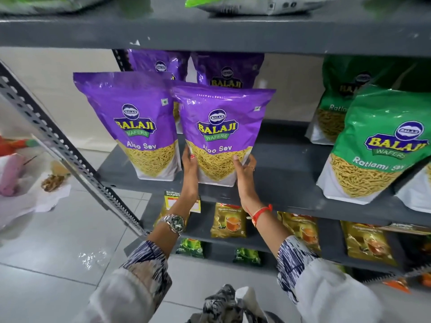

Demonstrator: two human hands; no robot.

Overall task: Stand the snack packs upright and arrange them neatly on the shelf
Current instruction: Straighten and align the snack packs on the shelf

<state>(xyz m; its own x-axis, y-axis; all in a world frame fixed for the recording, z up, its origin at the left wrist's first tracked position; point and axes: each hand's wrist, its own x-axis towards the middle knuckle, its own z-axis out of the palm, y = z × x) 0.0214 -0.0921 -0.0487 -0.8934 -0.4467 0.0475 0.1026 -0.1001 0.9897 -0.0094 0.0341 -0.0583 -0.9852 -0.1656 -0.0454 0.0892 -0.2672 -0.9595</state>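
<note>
- Purple Aloo Sev pack [222, 134], yellow sev showing through its window, stands upright on the grey shelf [286, 180].
- Left hand [190, 164] and right hand [245, 167] clasp its lower sides.
- Matching pack [130, 124] at 9 o'clock, touching; green Ratlami Sev pack [375, 148] at 3 o'clock.

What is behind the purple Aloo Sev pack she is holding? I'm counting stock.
Behind the held Aloo Sev pack stands another purple pack, only its top visible. Its lower part, and anything further back, is covered.

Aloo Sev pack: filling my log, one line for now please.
both hands | grip: front Aloo Sev pack sides | upright on shelf
</note>
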